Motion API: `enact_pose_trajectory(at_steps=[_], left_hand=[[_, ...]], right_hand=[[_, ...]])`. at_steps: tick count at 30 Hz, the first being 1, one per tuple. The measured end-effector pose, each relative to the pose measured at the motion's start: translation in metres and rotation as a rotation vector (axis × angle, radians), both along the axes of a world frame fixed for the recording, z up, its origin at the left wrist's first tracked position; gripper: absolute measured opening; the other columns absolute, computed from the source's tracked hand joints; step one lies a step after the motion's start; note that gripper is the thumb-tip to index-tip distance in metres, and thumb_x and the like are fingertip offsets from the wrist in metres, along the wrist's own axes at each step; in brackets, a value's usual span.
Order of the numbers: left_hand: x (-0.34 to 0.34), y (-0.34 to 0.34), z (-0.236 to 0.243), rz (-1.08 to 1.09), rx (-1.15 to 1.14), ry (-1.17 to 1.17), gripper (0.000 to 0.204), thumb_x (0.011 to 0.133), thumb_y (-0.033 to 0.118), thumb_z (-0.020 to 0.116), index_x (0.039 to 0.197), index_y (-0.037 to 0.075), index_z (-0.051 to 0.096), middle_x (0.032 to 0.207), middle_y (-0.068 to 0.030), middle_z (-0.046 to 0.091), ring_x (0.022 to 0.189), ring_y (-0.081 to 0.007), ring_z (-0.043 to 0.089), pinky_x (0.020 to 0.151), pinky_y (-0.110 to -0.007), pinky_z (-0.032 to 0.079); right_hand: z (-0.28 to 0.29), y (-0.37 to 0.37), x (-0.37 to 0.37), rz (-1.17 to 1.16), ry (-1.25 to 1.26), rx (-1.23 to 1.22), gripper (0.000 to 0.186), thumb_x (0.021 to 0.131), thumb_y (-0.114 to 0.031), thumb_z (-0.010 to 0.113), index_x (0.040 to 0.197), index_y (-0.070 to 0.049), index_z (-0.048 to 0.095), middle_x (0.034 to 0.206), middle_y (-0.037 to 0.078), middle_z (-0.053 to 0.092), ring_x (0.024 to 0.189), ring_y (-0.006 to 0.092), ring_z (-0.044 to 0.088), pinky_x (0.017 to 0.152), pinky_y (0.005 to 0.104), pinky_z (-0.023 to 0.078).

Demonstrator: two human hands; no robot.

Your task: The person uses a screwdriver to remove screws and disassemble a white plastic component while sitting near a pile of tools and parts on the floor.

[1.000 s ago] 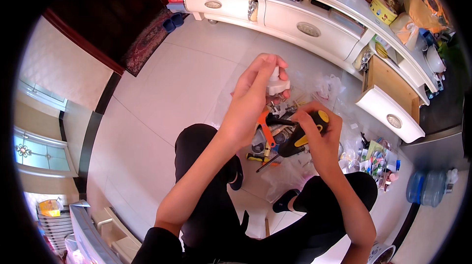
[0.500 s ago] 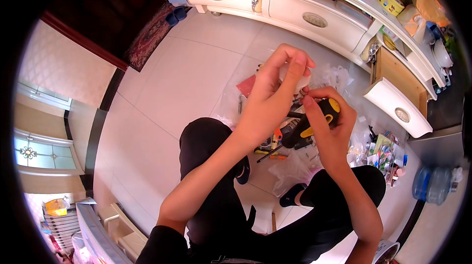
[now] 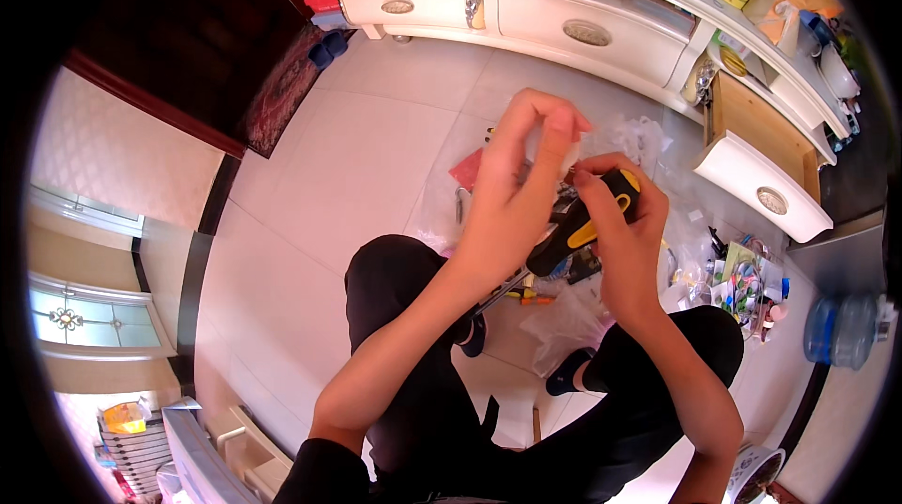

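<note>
My left hand (image 3: 522, 166) is raised in front of me, its fingers curled round a small whitish piece (image 3: 570, 158) that they mostly hide. Close beside it, my right hand (image 3: 631, 232) grips a black and yellow screwdriver (image 3: 575, 230) against the palm. The screwdriver's shaft slants down to the left, passing by my left forearm. The right thumb and index fingertip pinch together near the whitish piece; whether they touch it, or hold some small part there, I cannot make out. Below the hands, several tools and small parts lie on clear plastic on the floor, partly covered by my hands.
A long white cabinet (image 3: 526, 30) runs along the far side, with one drawer (image 3: 761, 180) pulled out at the right. Plastic bags (image 3: 634, 139) and a pile of small items (image 3: 747, 283) lie on the tiles. A blue water jug (image 3: 836, 330) is at far right.
The screwdriver in my right hand has shifted left and its shaft now reaches my left forearm. Both hands stay close together. The whole view has turned slightly.
</note>
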State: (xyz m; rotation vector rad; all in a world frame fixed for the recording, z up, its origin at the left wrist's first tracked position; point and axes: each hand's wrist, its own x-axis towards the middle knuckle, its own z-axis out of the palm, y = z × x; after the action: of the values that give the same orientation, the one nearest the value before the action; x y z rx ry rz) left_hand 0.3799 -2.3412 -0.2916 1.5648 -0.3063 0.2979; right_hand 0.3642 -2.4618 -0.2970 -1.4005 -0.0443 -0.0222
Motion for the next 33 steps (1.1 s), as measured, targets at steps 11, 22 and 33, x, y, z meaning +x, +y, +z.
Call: enact_pose_trajectory(at_steps=[11,22,33], left_hand=[[0.008,0.029,0.002,-0.200,-1.091,0.584,0.019,0.096,0.028,0.051,0.103,0.011,0.048,0.088,-0.0044,0.046,0.078,-0.0146,0.047,0.070,-0.030,0.043],[-0.007,0.029,0.015,-0.446,-1.555,0.611,0.035,0.071,-0.016,0.042,0.101,0.002,0.047,0.104,-0.0138,0.041,0.107,-0.0226,0.044,0.096,-0.035,0.044],[-0.014,0.028,0.017,-0.492,-1.366,0.667,0.040,0.079,-0.022,0.036,0.106,0.007,0.043,0.112,-0.0140,0.044,0.124,-0.0264,0.041,0.107,-0.037,0.038]], right_hand=[[-0.014,-0.005,0.002,-0.075,-0.614,-0.487,0.015,0.071,-0.005,0.068,0.081,-0.005,0.058,0.063,0.007,0.061,0.054,0.0177,0.063,0.053,0.0258,0.048],[-0.012,-0.010,0.004,-0.165,-0.919,-0.554,0.021,0.063,-0.001,0.070,0.082,-0.002,0.060,0.063,0.006,0.062,0.050,0.0188,0.059,0.047,0.0253,0.046],[-0.003,-0.016,0.010,-0.275,-1.156,-0.621,0.023,0.059,0.000,0.070,0.081,-0.001,0.062,0.060,0.006,0.058,0.045,0.0184,0.051,0.044,0.0255,0.042]])
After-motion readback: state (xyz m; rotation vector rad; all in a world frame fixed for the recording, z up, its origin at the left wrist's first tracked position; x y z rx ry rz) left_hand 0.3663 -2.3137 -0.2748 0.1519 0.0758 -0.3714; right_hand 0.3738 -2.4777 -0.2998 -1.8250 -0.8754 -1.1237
